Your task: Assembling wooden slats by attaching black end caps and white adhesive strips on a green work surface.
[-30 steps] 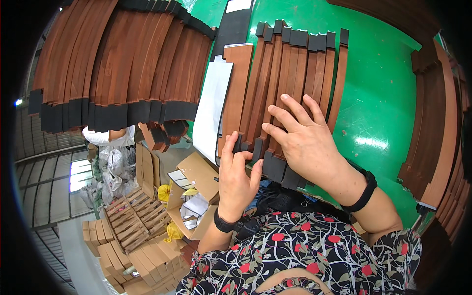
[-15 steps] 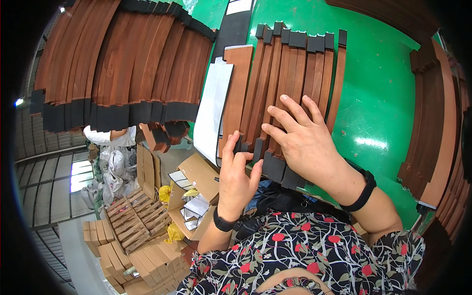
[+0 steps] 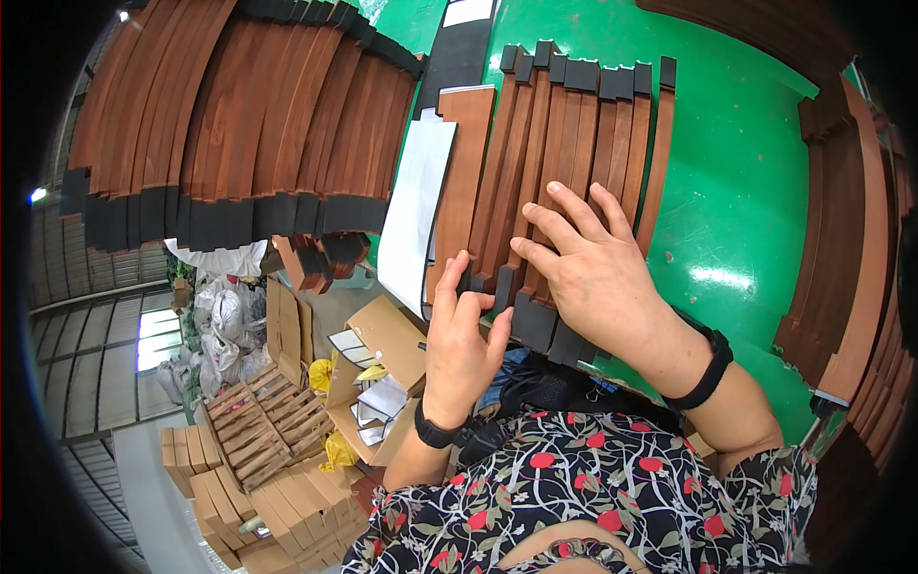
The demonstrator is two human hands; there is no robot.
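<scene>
Brown wooden strips (image 3: pixel 574 139) with black ends lie side by side on a green tabletop. My right hand (image 3: pixel 598 268) rests across them, palm down, its fingers spread. At their near ends is my left hand (image 3: pixel 464 335), index finger extended along a black end, middle finger bent, thumb apart. Its fingertips touch the strip ends, and I see nothing gripped in it. Left of these strips lies a wider brown board (image 3: pixel 464 182) with a notched far end. A white sheet (image 3: pixel 416 210) lies beside that board. One strip (image 3: pixel 658 153) stands slightly apart at the group's right.
A large row of black-ended brown strips (image 3: pixel 239 124) fills the far left. More brown boards (image 3: pixel 832 230) are stacked at the right. Green tabletop (image 3: pixel 717 191) shows between. Below left are an open cardboard box (image 3: pixel 387 335), a wooden pallet (image 3: pixel 268 421) and stacked cartons (image 3: pixel 296 507).
</scene>
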